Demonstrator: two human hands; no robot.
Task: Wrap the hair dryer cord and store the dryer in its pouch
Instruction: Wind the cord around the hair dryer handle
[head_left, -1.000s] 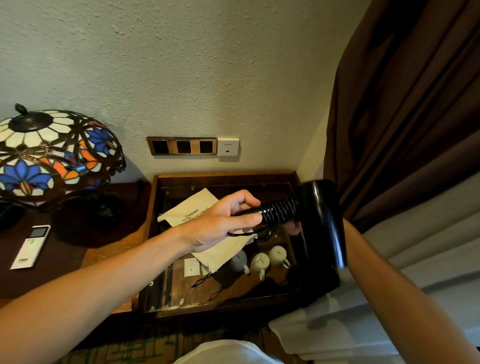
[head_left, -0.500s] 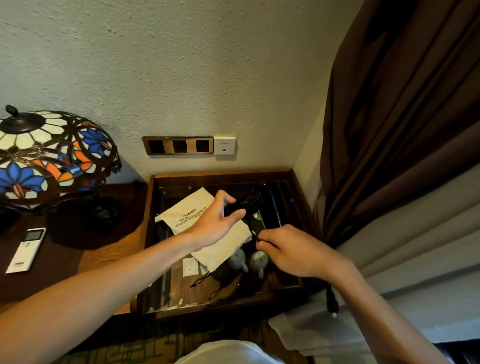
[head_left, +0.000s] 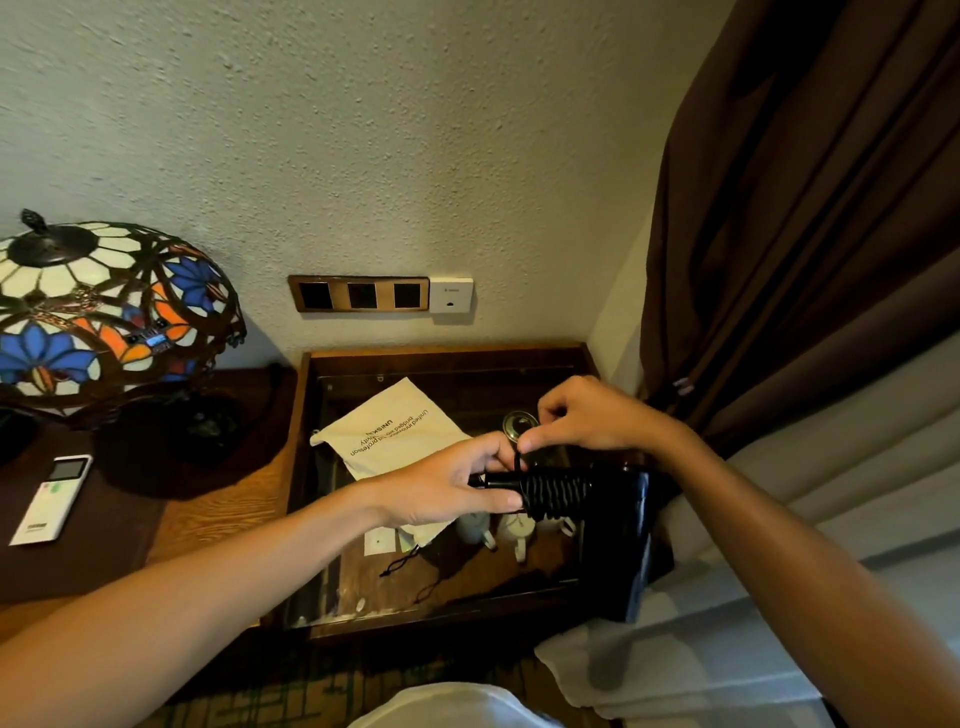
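A black hair dryer (head_left: 621, 540) hangs in the air above a glass-topped wooden table (head_left: 441, 358), its handle pointing left with the black cord (head_left: 556, 491) wound in tight coils around it. My left hand (head_left: 447, 486) grips the handle's end. My right hand (head_left: 587, 415) pinches the loose end of the cord just above the coils. A cream cloth pouch (head_left: 395, 431) with printed text lies flat on the glass behind my left hand, its black drawstring trailing toward the front.
Under the glass sit white cups (head_left: 475, 527) and a round metal lid (head_left: 519, 422). A stained-glass lamp (head_left: 104, 317) and a white remote (head_left: 52, 499) stand at the left. Brown curtain (head_left: 805, 234) hangs at the right; white bedding (head_left: 727, 649) lies below it. Wall sockets (head_left: 358, 294) are behind.
My right hand rose from below the handle to above it, carrying the cord end. The dryer came back into view on the right, and more coils sit on the handle.
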